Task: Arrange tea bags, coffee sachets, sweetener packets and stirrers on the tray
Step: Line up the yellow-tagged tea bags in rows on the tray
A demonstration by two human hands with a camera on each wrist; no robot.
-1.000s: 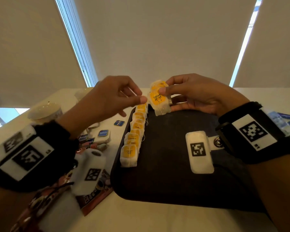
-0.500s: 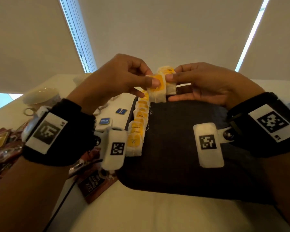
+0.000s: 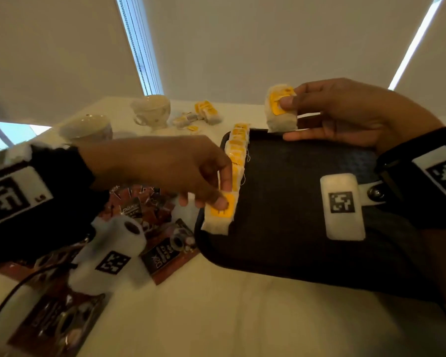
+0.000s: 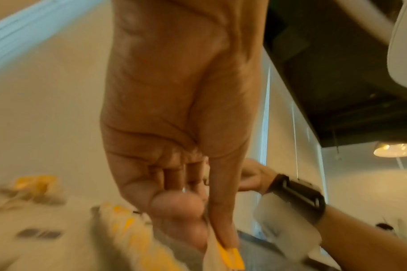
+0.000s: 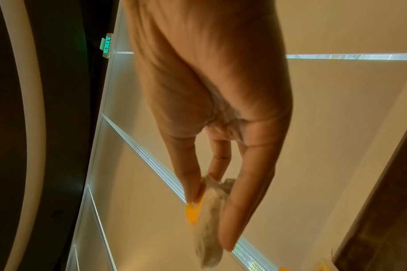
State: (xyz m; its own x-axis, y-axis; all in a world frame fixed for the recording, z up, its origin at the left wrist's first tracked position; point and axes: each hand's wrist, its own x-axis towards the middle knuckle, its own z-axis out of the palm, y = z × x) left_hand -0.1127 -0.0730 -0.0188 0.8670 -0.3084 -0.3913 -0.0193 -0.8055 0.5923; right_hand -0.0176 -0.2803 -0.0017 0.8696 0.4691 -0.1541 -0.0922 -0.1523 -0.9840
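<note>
Tea bags (image 3: 218,215) carry unreadable yellow tags; green sign (image 5: 106,45) reads "EXIT".

You are in an office or commercial building, at what looks like a refreshment spot. A green exit sign (image 5: 105,45) glows on a dark ceiling, pale roller blinds (image 3: 268,47) cover tall windows, and a dome pendant lamp (image 4: 395,150) hangs overhead. On the white table (image 3: 216,318) stand teacups (image 3: 152,109), coffee sachets (image 3: 168,253) and a black tray (image 3: 294,240).
</note>
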